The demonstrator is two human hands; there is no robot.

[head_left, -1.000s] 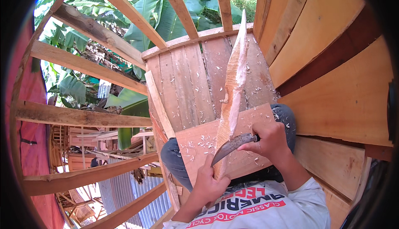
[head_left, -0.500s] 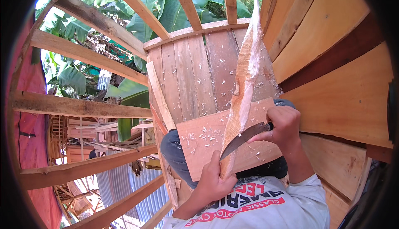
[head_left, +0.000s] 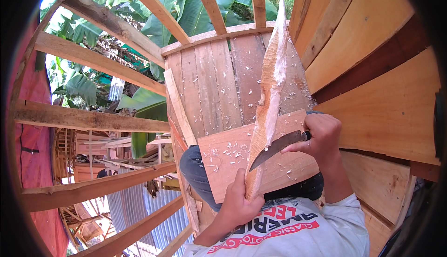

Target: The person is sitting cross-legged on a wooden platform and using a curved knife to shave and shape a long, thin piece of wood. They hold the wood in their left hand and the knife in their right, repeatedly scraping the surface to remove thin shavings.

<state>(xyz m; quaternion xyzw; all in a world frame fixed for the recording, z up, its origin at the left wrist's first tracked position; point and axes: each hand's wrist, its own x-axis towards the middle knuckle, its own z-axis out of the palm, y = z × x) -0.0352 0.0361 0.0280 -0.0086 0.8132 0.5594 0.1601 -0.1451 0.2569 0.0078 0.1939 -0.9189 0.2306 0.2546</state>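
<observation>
My left hand (head_left: 242, 201) is closed round the near end of a long, roughly carved piece of wood (head_left: 269, 99). The wood points away from me, tapers to a tip at its far end and has a notch partway along. In my right hand (head_left: 321, 136) is the dark handle of a knife with a broad, curved blade (head_left: 276, 150). The blade lies across the wood just beyond my left thumb. Beneath both, a flat wooden board (head_left: 222, 171) rests on my lap, strewn with curled shavings.
A plank floor (head_left: 209, 84) sprinkled with shavings stretches ahead. Spaced wooden rails (head_left: 98, 123) stand at the left, with banana leaves (head_left: 170, 12) beyond. Wide planks (head_left: 382, 119) form a wall close to my right arm. A loose wooden strip (head_left: 179, 108) lies along the floor's left side.
My right hand and the knife have shifted slightly to the right and away from me. The far end of the wood has swung a little left. My left hand keeps its grip.
</observation>
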